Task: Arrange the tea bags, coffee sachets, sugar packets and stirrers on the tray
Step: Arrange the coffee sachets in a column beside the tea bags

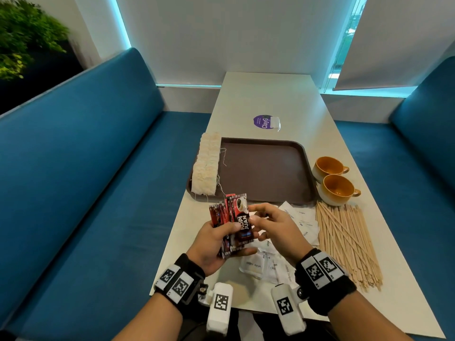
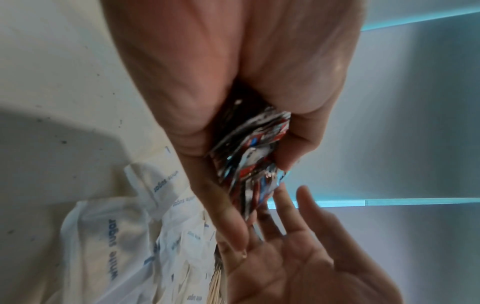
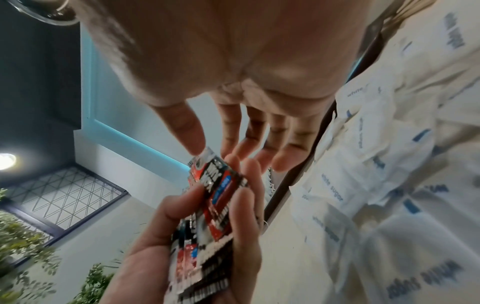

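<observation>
Head view: left hand [image 1: 211,244] grips coffee sachets [image 1: 234,225] (fanned); right hand [image 1: 275,227] spread.

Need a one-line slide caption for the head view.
Left hand grips a stack of coffee sachets above the table; right hand fingers the front one; tea bags already line the tray.

Red-black coffee sachets [image 1: 234,223] fanned upright above the table edge, white tea bags [image 1: 206,166] rowed along the brown tray [image 1: 266,168] left rim, white sugar packets [image 1: 283,244] scattered flat, wooden stirrers [image 1: 347,242] heaped beside them
</observation>
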Demonstrator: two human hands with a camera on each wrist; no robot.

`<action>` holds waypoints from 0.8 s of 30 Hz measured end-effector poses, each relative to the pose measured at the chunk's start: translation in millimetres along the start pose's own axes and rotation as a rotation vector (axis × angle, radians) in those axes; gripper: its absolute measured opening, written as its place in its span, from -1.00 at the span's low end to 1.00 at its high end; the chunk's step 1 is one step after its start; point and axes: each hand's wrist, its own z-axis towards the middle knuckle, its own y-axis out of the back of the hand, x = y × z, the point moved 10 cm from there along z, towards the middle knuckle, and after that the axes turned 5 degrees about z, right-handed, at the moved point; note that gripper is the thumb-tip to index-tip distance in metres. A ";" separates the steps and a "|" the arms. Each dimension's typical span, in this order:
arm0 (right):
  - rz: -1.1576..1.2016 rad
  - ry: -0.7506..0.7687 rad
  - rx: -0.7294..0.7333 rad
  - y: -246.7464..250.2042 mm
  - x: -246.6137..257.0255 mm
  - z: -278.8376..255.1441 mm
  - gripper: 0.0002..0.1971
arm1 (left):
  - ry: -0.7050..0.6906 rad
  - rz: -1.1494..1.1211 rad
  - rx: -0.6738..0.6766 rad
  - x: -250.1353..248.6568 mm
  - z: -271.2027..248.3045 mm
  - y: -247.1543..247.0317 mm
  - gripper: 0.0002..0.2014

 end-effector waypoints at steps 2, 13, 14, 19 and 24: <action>-0.033 0.026 -0.028 3.3 2.2 -4.0 -0.83 | -0.006 0.004 0.015 -1.3 -0.8 1.5 -0.68; 0.011 -0.021 -0.072 11.0 -4.8 -12.5 -0.93 | -0.014 0.064 -0.095 4.4 1.0 13.5 -0.63; 0.020 -0.027 -0.068 11.4 -4.2 -13.1 -0.92 | -0.017 0.061 -0.105 3.5 0.6 15.0 -0.63; 0.040 -0.054 -0.001 1.8 -3.5 -17.1 -0.89 | -0.028 0.088 -0.066 1.0 -0.3 8.7 -0.60; 0.095 -0.080 -0.040 2.7 -6.2 -16.8 -0.81 | -0.003 0.073 -0.091 3.6 1.0 7.2 -0.72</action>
